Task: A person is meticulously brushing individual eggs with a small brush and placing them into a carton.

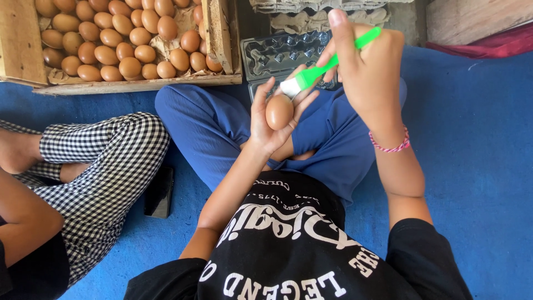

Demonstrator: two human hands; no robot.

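Egg [279, 111] rests in the cupped, loosely curled left hand [272, 119]; the right hand [369, 66], at two o'clock, pinches a green brush [327, 64]. A hard stroke could crack the shell or roll it off.

Bright, even daylight; sharp focus throughout.
Soft shadows are cast beneath the legs on the blue floor [477, 166]; slight wide-angle stretching is seen at the edges.
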